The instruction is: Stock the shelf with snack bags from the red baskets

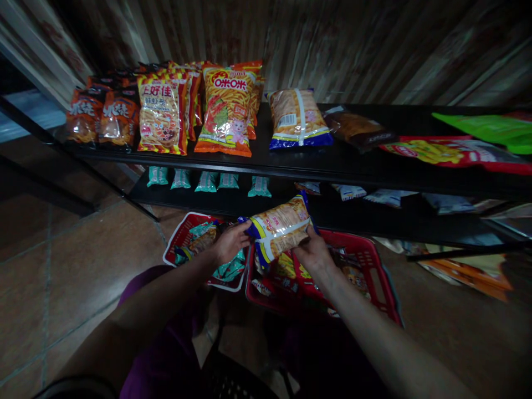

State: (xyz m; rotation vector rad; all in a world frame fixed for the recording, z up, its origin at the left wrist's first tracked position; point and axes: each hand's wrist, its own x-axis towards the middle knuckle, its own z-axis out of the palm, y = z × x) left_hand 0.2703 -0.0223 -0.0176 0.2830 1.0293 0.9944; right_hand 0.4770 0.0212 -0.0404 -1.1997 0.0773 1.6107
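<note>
A snack bag [279, 228], yellow-orange with blue and white ends, is held in the air just below the front of the lower shelf [233, 204] and above two baskets on the floor. The left hand [230, 241] grips its left end with the fingers curled round the edge, and the right hand [313, 252] clasps its lower right side from beneath, so both hands are grasping the bag. Directly under it stands a red basket [376, 260], holding a loose heap of yellow and orange snack packets [286, 267]. Just beside that, to the left, a second basket [177, 239] with a red body and pale rim holds teal packets [230, 270] and one orange-brown bag [204, 238]. Along the lower shelf stands a row of small teal packets [208, 181], with pale flat packets [374, 194] further right. On the upper shelf [332, 166], a matching blue-ended bag [297, 119] lies flat near the middle; to its left stand an orange bag [226, 111], a red-and-yellow bag [160, 113] and dark orange bags [102, 113]. To its right lie a dark brown packet [357, 130], a long red bag [453, 152] and a green bag [494, 130].
</note>
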